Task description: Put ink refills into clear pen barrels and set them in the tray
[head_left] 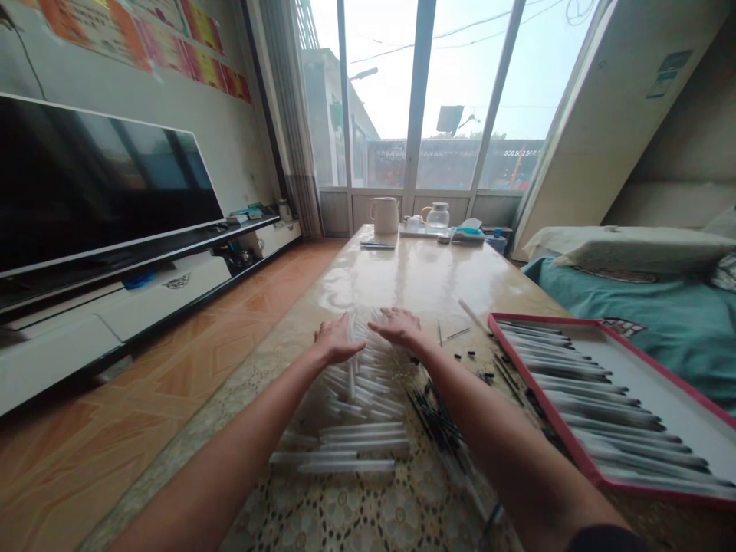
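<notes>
A heap of clear plastic pen barrels (368, 379) lies in the middle of the patterned table. At its far end, my left hand (338, 341) rests along the left side, fingers stretched and thumb apart. My right hand (399, 327) faces it from the other side, its fingers also spread. Both hands touch or hover close to the barrels; which one I cannot tell. Nearer to me, several barrels (362, 438) lie sideways in a loose row. Thin black pen parts (431, 414) are scattered under and beside my right forearm.
On the right, a red-edged box (575, 441) holds a column of pens (603, 399). Small black pieces (471, 353) lie near it. At the table's far end stand a beige jug (385, 215), a glass pitcher (438, 216) and a tissue pack (468, 232).
</notes>
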A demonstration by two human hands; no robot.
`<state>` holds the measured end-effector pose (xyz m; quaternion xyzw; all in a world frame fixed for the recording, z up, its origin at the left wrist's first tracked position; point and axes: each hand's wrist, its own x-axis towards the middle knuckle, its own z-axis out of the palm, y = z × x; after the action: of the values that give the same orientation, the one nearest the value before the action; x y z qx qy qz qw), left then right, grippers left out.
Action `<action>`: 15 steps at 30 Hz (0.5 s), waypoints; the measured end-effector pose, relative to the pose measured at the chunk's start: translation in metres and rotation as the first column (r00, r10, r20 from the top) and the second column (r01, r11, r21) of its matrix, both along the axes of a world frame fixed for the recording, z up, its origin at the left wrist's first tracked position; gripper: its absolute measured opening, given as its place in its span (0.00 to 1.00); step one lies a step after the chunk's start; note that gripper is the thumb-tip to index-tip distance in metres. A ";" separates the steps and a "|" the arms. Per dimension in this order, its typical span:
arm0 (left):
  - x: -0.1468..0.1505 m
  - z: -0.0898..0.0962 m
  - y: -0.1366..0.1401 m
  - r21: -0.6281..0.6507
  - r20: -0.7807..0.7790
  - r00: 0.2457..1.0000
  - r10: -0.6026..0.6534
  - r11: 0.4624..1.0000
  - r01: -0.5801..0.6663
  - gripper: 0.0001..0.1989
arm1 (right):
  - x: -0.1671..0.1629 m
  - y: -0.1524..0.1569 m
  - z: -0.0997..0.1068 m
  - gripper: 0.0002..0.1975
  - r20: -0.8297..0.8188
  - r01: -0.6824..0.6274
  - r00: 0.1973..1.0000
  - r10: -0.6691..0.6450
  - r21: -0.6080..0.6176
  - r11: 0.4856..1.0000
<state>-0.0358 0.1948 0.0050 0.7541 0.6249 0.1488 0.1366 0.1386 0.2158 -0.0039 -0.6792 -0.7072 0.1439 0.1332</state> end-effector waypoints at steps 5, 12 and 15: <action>-0.014 0.001 -0.014 0.034 0.161 0.977 -0.136 0.991 0.133 0.35 | -0.001 -0.023 0.007 0.41 -0.023 -0.212 0.977 0.212 -0.031 0.977; -0.020 0.000 -0.024 0.044 0.381 0.888 -0.256 0.965 0.259 0.34 | 0.002 -0.043 0.017 0.50 -0.059 -0.391 0.920 0.386 -0.120 0.913; -0.022 -0.004 -0.026 0.036 0.450 0.844 -0.292 0.950 0.310 0.34 | 0.003 -0.047 0.020 0.58 -0.066 -0.449 0.893 0.445 -0.165 0.878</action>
<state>-0.0576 0.1691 0.0006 0.7850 0.4528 0.2837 0.3134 0.1416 0.1691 0.0158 -0.5048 -0.8276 0.2414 0.0452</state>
